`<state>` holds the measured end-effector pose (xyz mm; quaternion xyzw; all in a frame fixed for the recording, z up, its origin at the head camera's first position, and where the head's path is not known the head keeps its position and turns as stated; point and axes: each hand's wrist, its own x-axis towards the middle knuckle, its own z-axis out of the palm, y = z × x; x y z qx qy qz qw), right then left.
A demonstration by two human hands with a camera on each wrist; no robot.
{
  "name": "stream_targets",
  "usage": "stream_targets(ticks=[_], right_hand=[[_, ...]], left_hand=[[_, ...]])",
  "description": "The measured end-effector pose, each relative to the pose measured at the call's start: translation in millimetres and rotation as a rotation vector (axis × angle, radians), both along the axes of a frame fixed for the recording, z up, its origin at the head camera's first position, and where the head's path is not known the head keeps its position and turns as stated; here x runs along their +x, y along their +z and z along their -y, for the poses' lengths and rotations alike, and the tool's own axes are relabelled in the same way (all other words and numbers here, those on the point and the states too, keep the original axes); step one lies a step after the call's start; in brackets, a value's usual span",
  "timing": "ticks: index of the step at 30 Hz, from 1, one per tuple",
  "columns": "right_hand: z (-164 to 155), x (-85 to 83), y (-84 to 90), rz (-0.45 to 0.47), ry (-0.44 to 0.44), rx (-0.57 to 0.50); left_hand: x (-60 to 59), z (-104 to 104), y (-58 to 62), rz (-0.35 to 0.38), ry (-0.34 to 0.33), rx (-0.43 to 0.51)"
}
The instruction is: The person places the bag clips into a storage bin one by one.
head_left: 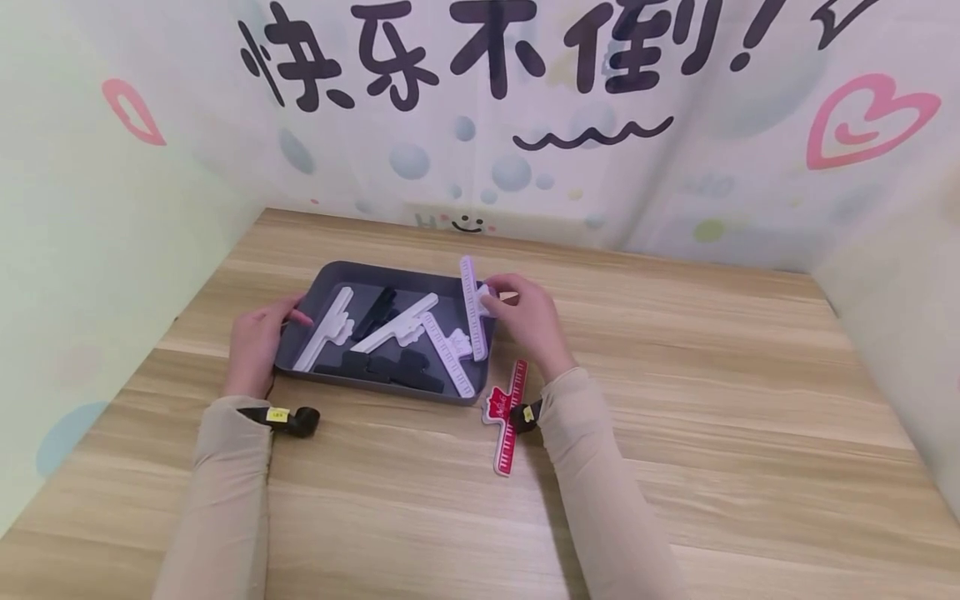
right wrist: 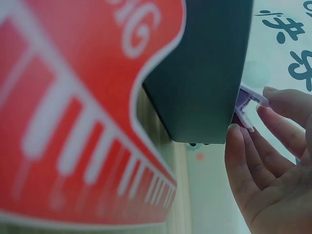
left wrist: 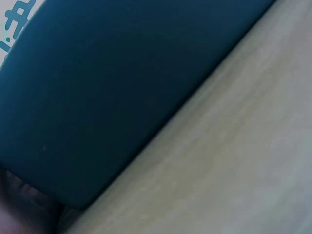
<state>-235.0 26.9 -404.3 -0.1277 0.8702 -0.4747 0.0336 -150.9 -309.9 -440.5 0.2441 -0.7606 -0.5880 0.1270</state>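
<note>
My right hand [head_left: 531,321] pinches a lilac piano-keyboard clip [head_left: 472,308] at the right end of a dark grey tray [head_left: 375,388]. In the right wrist view, the thumb and fingers of that hand [right wrist: 273,170] grip the lilac clip [right wrist: 251,97] right at the tray's rim. My left hand [head_left: 258,337] holds the tray's left end, its fingers over the rim. Inside the tray lie white clips [head_left: 397,325], another lilac clip [head_left: 450,354] and several black clips [head_left: 405,371]. Below my right wrist, a red keyboard clip [head_left: 506,433] lies on the table.
The wood-grain table [head_left: 712,400] carries the tray towards its back left. A white printed curtain [head_left: 480,125] with large black characters hangs behind the table. Each wrist wears a black strap with a small camera [head_left: 303,422]. The red clip looms large in the right wrist view.
</note>
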Motion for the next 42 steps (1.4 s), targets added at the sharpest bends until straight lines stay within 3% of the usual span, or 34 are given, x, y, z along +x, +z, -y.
stream_targets(ticks=[15,34,42], right_hand=[[4.3,2.8,-1.1,0.009,0.109,0.106],[9.9,5.3,-2.9,-0.136,0.205,0.295],[11.6,8.6,0.6,-0.139,0.227,0.376]], left_hand=[[0.8,-1.3,2.1,0.001,-0.007,0.005],[0.0,-2.8,2.0,-0.003,-0.002,0.013],[-0.2,-2.7,1.7,-0.017,-0.010,0.017]])
